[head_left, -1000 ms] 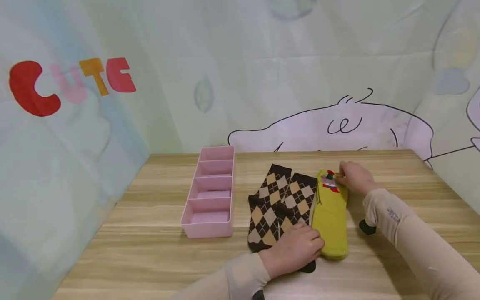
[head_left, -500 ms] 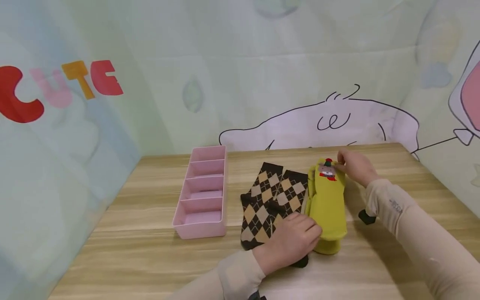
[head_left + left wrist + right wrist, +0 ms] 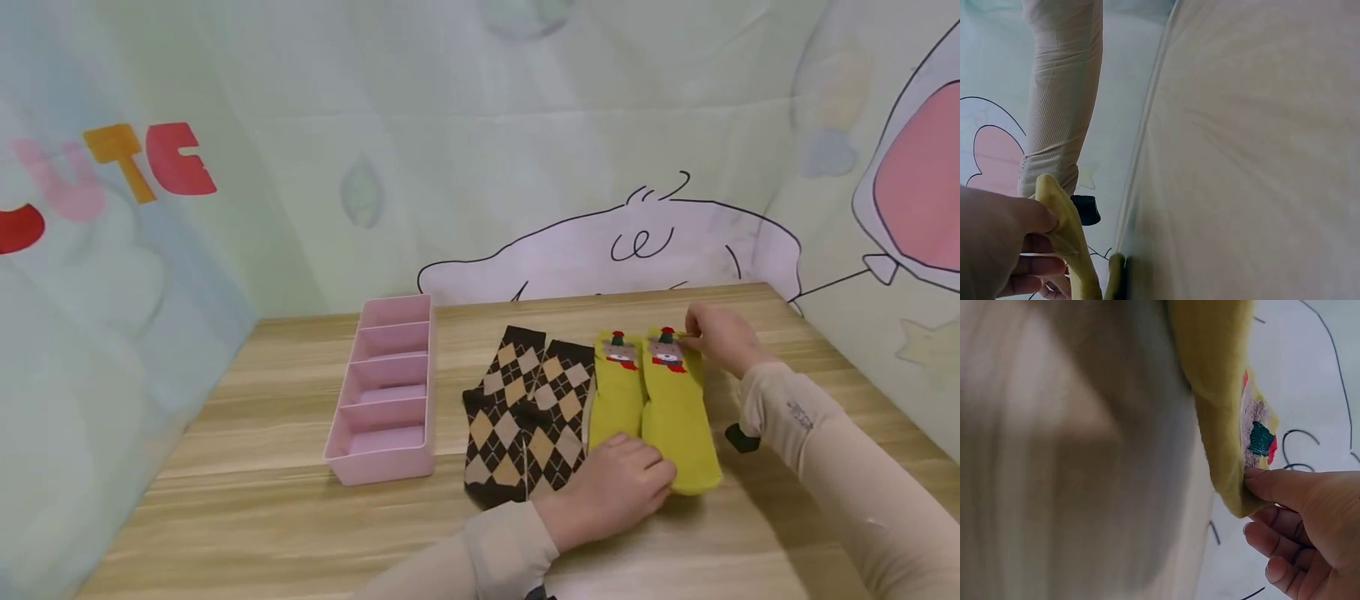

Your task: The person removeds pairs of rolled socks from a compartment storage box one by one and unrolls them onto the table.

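Two yellow socks with a bear motif lie side by side in the head view. My right hand (image 3: 723, 337) pinches the cuff of the right-hand yellow sock (image 3: 678, 425) between thumb and fingers. At its toe end, my left hand (image 3: 611, 487) pinches the same sock, whose fabric (image 3: 1067, 225) shows between thumb and fingers in the left wrist view. In the right wrist view the cuff hangs off the table top. The other yellow sock (image 3: 617, 404) lies to the left, its toe hidden behind my left hand. Beside it are two brown argyle socks (image 3: 497, 433), one partly covered by that hand.
A pink box (image 3: 382, 468) with several compartments in a row stands left of the socks on the wooden table (image 3: 262, 500). A printed cloth backdrop (image 3: 300, 167) rises behind the table's back edge and along its sides.
The upper yellow sock has been lifted off the other and moved right, so both now lie side by side. Both hands moved right with it. The head view has turned slightly right.
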`<state>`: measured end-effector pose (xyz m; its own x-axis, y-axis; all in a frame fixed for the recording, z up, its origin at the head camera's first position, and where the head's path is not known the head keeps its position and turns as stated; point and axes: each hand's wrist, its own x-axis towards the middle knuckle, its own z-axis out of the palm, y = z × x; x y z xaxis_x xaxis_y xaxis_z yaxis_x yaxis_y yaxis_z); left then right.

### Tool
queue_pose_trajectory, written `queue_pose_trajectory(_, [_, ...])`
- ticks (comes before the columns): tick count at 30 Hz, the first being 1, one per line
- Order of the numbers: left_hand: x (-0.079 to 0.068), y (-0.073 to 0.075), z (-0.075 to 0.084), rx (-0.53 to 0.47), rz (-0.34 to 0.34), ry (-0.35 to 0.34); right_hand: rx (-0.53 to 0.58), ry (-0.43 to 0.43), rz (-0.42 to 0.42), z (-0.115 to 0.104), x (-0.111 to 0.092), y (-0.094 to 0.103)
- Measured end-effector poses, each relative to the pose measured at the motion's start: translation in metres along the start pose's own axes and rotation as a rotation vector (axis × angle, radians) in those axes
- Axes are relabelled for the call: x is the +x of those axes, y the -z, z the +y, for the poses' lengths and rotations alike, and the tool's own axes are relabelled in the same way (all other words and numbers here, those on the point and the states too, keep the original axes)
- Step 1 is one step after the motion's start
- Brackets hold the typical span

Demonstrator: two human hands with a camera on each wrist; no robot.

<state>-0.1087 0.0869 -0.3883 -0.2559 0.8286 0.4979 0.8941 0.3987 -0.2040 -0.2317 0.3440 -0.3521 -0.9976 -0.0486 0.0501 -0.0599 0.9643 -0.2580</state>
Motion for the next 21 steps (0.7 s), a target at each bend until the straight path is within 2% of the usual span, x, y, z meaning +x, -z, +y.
queue_pose_trajectory(5, [0.006, -0.002, 0.006, -0.05, -0.121, 0.0, 0.005, -0.028, -0.032, 0.009, -0.005, -0.006])
queue_pose_trajectory(10, [0.011, -0.005, 0.01, -0.095, -0.17, -0.004, 0.006, -0.041, -0.043, 0.015, -0.006, -0.01])
queue_pose_trajectory(15, [0.014, -0.012, 0.012, -0.092, -0.217, -0.015, 0.01, -0.045, -0.062, 0.019, -0.003, -0.014])
queue_pose_trajectory(21, [0.013, -0.016, 0.016, -0.057, -0.315, -0.03, -0.001, -0.059, -0.079, 0.019, -0.001, -0.019])
